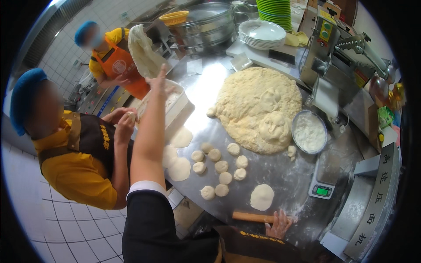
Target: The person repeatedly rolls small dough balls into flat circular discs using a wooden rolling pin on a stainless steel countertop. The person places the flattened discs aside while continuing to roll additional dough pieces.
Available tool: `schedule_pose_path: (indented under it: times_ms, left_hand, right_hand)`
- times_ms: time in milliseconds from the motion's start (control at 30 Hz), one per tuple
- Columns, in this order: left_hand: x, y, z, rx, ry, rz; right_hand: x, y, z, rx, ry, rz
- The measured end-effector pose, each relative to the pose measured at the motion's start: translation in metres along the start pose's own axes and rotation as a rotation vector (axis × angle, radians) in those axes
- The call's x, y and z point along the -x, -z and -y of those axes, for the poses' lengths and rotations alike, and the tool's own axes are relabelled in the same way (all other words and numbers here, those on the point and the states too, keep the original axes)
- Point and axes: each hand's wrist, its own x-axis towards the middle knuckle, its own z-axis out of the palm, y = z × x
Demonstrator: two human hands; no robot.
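Note:
My left arm stretches forward, with my left hand [158, 82] over the far side of a white rectangular tub [178, 107] of pale filling. Two of its digits stand apart, and nothing shows in it; its palm side is hidden. Near the table's front edge, my right hand [279, 225] lies over the right part of a wooden rolling pin [251, 216]. Just beyond the pin is a rolled dough round [262, 197]. Several small dough pieces [221, 166] sit left of it. Flat dough wrappers [179, 169] lie by the table's left edge, partly behind my arm.
A large dough mass [243, 98] covers the table's middle. Right of it stand a bowl of flour [309, 132], a digital scale [323, 190] and a dough-pressing machine [368, 203]. Steamers [205, 31] and white plates [262, 31] stand behind. Two co-workers [82, 157] are at left, one pinching dough.

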Motion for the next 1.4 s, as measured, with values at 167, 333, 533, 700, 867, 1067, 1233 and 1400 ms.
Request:
schedule_pose_path:
  times_ms: [167,333,533,700,867,1067,1233,1400]
  left_hand:
    - [-0.032,-0.004,-0.027,0.014,0.04,-0.06]
    - [-0.074,-0.026,-0.022,0.056,0.068,-0.095]
    - [-0.177,-0.035,-0.017,0.3,0.101,0.212]
    - [-0.237,-0.069,-0.033,0.213,0.059,0.487]
    - [-0.197,-0.098,-0.061,0.098,-0.013,0.428]
    - [-0.087,-0.129,-0.101,0.118,-0.111,0.497]
    - [0.074,-0.147,-0.115,0.219,-0.126,0.698]
    - [0.262,-0.163,-0.104,0.346,0.0,1.024]
  right_hand:
    - [-0.005,0.017,0.0,0.006,-0.111,0.023]
    - [-0.013,0.039,-0.007,0.136,-0.128,-0.047]
    - [-0.027,0.058,-0.004,0.137,-0.147,-0.083]
    - [-0.051,0.062,0.011,0.001,-0.192,-0.105]
    - [-0.054,0.06,0.024,-0.059,-0.241,-0.073]
    - [-0.044,0.066,0.026,-0.159,-0.323,-0.162]
    - [-0.044,0.088,0.013,-0.253,-0.417,-0.271]
    - [-0.064,0.129,-0.011,-0.511,-0.568,-0.548]
